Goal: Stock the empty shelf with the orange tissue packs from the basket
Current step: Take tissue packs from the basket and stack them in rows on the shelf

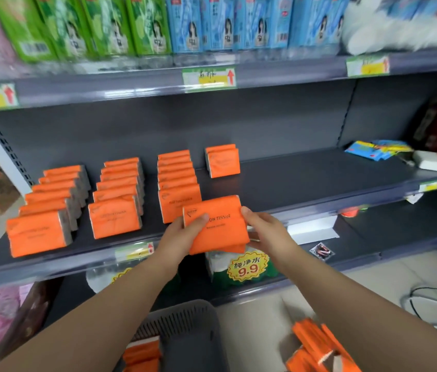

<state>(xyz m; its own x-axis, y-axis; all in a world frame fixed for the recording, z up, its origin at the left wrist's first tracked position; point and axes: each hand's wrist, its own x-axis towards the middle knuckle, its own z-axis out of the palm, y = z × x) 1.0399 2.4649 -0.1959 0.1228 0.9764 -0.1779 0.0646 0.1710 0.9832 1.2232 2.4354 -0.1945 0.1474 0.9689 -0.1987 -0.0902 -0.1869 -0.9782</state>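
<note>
Noted basket (182, 312) close below with packs (142, 355) inside and a heap (316, 347) to its right. Clasped pack (220, 226), perhaps two stacked, at shelf (305, 178) front, with left hand (182, 232) and right hand (263, 229) curled round its ends. Found three rows (120, 200) filled, fourth row (222, 161) barely begun. Judged about half done, with shelf's right side bare and many packs left.

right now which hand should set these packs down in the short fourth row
Probably the right hand: it grips the held packs on the side facing bare shelf; the left hand is before the third row.
</note>
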